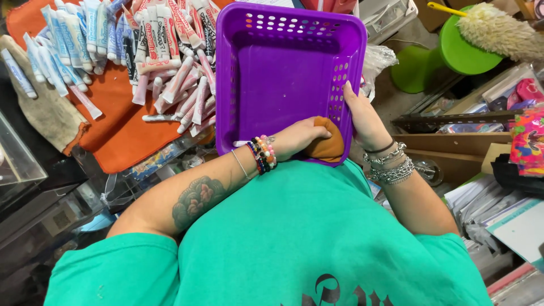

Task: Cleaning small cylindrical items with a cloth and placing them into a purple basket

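A: What is seen around the work place?

B: A crowded surface is seen from the head camera. An orange mat (122, 122) is spread on the left, and many small tubes (147, 51) are piled on it. A green stool (453, 48) with a fluffy duster (498, 31) on it is seen at the top right. Papers and colourful packets are stacked at the right. A clear box (17, 153) is at the far left.

A: What is held?

B: A purple basket (283, 79) is held close to the green shirt (317, 238), tipped up so the inside can be seen. Nothing is seen inside it but the cloth. Its right wall is gripped by the right hand (365, 119), with the fingers (347, 90) curled over the rim. An orange cloth (327, 144) is pressed into the near bottom corner by the left hand (300, 136). The left fingers are closed on the cloth.

A: Which step does it look like?

B: It looks like the inside of the basket is being wiped. The near corner is being rubbed, and the far end has not been reached by the cloth.

A: What would be needed for the next move?

B: The basket would probably have to be held steady by the right hand while the cloth is pushed up along the floor and the side with holes.
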